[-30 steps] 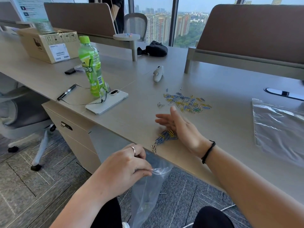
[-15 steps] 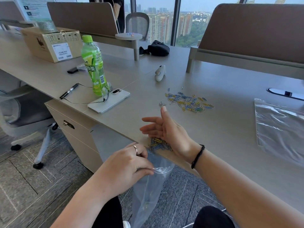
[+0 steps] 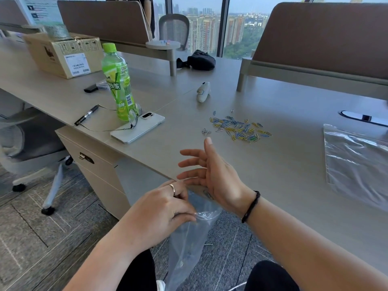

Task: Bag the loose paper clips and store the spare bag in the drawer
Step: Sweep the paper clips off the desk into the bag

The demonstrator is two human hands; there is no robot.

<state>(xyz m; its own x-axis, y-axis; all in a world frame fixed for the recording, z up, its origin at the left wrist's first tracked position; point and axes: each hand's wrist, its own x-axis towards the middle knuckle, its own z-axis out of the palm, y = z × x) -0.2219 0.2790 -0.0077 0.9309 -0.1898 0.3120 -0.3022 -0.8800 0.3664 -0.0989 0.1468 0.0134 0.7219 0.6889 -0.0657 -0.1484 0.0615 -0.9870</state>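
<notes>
Left hand [image 3: 159, 208]: fingers pinch the bag [image 3: 189, 238] mouth, held below the worktop [image 3: 283, 185] near edge to catch clips. Right hand [image 3: 212, 173]: fingers spread, holding nothing, at that edge. Paper clips [image 3: 239, 129]: mid-worktop, loose. Spare bag [image 3: 357, 160]: flat at right edge, awaiting the drawer [image 3: 90, 160]

The clear bag [image 3: 189, 244] runs off the bottom edge; its contents blur.
</notes>
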